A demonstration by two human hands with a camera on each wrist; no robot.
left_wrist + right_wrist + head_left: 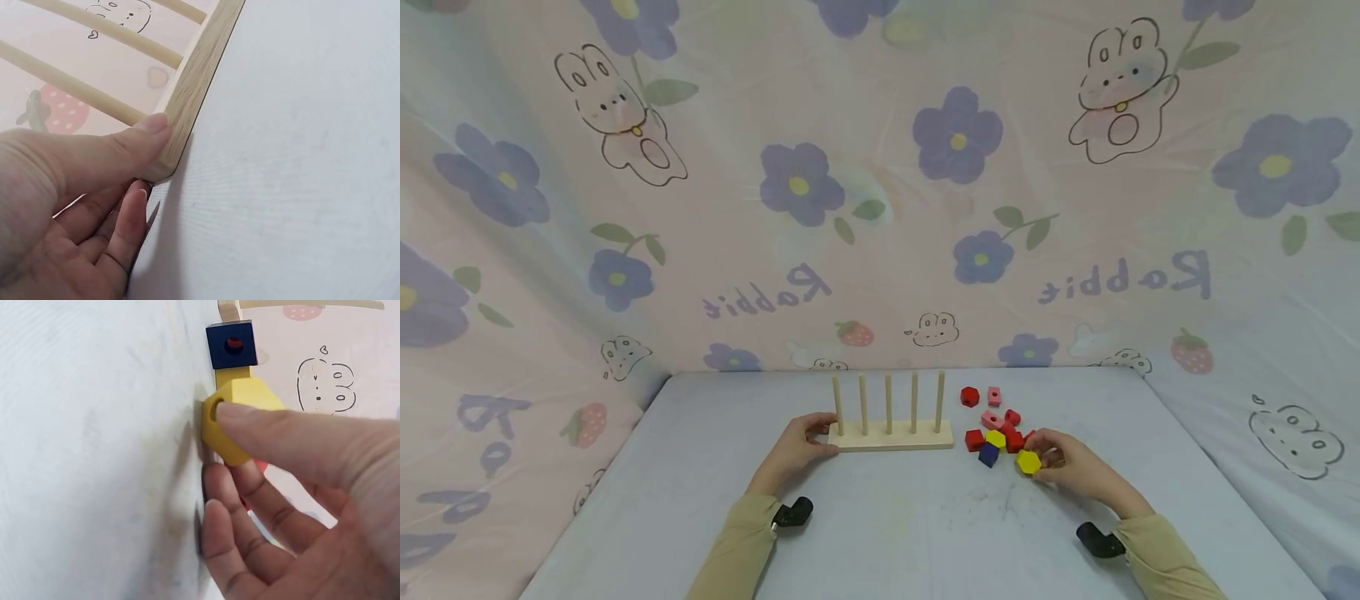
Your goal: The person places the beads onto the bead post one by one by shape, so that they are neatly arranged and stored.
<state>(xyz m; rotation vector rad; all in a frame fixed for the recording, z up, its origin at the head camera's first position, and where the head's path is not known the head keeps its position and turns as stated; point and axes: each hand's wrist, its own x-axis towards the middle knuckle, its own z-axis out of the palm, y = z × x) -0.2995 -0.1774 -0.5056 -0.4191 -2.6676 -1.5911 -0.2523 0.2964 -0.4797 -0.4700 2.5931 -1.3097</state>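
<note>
A wooden peg stand with several upright pegs stands on the table. My left hand grips the left end of its base, the thumb lying along the wood by the end peg. To the right of the stand, my right hand pinches a yellow hexagonal bead. In the right wrist view the thumb presses beside the hole of this yellow bead, with fingers behind it. Just beyond it are a dark blue cube bead and another yellow hexagonal bead.
Several red beads and pink beads lie loosely grouped right of the stand. The white table ends at a patterned cloth hanging behind and at both sides.
</note>
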